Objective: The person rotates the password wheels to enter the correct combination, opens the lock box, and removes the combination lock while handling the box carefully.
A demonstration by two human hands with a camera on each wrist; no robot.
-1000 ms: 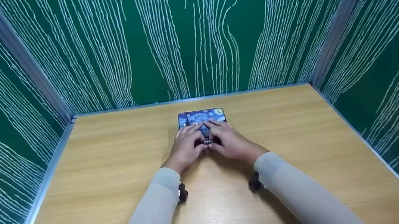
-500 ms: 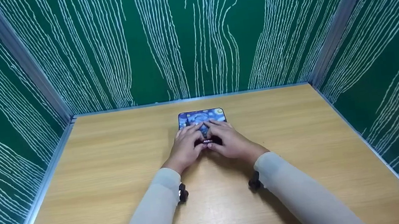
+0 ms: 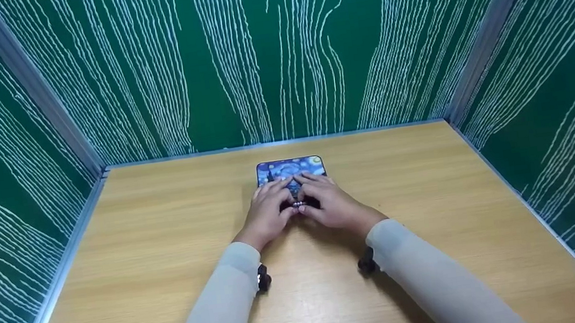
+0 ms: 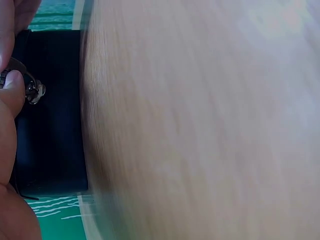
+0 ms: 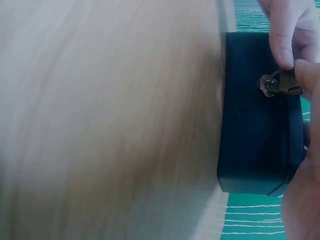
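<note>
A dark box [image 5: 255, 135] with rounded corners sits on the table, its lid [image 3: 288, 169] printed with a blue and yellow swirling night-sky painting. On its front face is a round silver fitting [image 5: 266, 86], from which a small metal padlock [image 5: 289, 84] hangs by its loop. A row of several small pale beads or dials shows between the hands in the head view. My left hand [image 3: 268, 207] and right hand [image 3: 331, 200] lie over the lid's near corners, fingers bent across it. Both thumbs meet at the padlock and pinch it. Fingers partly hide it.
The wooden table [image 3: 165, 224] spreads around the box on all sides. Green panels [image 3: 211, 110] with white wavy lines stand behind and at both sides, joined by grey metal posts [image 3: 42, 97]. Dark wrist cameras [image 3: 263, 278] sit under both pale sleeves.
The thumbs shift very slightly at the padlock, and the small row between them looks pinker than a second ago. The box and arms stay in place.
</note>
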